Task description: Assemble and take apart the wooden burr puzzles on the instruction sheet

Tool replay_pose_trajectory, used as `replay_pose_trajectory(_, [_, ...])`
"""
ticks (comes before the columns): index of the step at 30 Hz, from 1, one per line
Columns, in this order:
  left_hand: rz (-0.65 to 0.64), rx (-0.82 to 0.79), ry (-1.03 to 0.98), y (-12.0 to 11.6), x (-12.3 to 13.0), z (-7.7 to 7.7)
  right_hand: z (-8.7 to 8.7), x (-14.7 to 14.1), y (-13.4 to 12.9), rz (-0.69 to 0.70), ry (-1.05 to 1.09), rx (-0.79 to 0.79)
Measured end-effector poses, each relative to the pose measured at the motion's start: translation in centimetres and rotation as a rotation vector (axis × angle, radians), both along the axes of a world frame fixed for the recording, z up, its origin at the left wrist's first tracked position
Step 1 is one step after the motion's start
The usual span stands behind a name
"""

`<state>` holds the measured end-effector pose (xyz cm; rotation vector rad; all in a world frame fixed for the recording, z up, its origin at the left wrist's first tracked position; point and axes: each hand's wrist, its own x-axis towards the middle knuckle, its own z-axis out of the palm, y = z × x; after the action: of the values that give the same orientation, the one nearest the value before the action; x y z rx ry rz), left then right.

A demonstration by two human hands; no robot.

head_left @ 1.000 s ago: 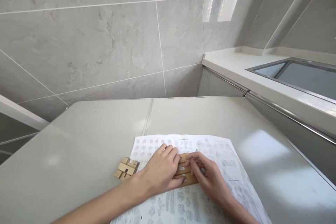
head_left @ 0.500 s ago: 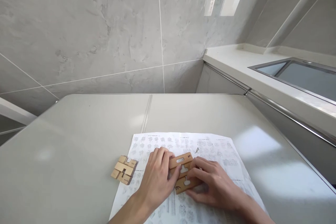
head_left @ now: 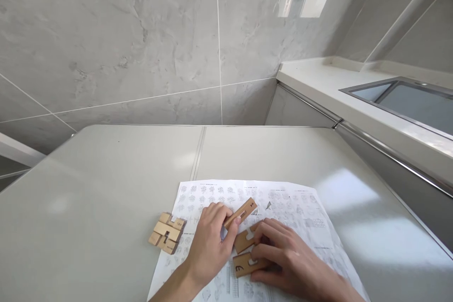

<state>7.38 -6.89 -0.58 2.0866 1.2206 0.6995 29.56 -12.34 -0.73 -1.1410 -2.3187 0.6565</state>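
Observation:
My left hand (head_left: 214, 238) grips a slotted wooden bar (head_left: 244, 213) marked 2 between thumb and fingers, tilted up to the right. Just below it, my right hand (head_left: 285, 255) is closed on two notched wooden pieces. The upper piece (head_left: 244, 240) is partly covered by my fingers; the lower piece (head_left: 242, 265) bears a mark like a 3. A printed paper sheet (head_left: 219, 193) with small drawings lies beneath both hands. Left of them, an interlocked wooden block puzzle (head_left: 167, 232) rests over the sheet's left edge.
The pale table (head_left: 106, 188) has a seam running back from the sheet. Behind it stands a grey tiled wall (head_left: 159, 33). A white counter (head_left: 318, 80) with a sink (head_left: 406, 101) runs along the right.
The bar marked 2 has come apart from the other pieces and turned more steeply in my left hand. The two pieces at my right hand have separated slightly, the lower one shifting down.

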Motion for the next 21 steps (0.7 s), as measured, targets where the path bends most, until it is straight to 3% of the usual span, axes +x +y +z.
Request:
replay_pose_trajectory(7, [0.065,-0.091,-0.109,0.1,-0.1,0.5,0.3,-0.7,-0.2,0.049,0.068,0.096])
replay_pose_trajectory(12, [0.071,-0.213,-0.198,0.1,-0.2,0.8,0.5,-0.9,-0.2,-0.056,0.260,0.063])
replay_pose_trajectory(16, [0.046,-0.387,-0.300,-0.1,-0.1,1.0,0.1,-0.8,0.1,-0.085,0.408,0.149])
replay_pose_trajectory(21, [0.026,-0.358,-0.318,-0.2,-0.2,0.8,-1.0,-0.5,0.1,-0.266,0.313,0.291])
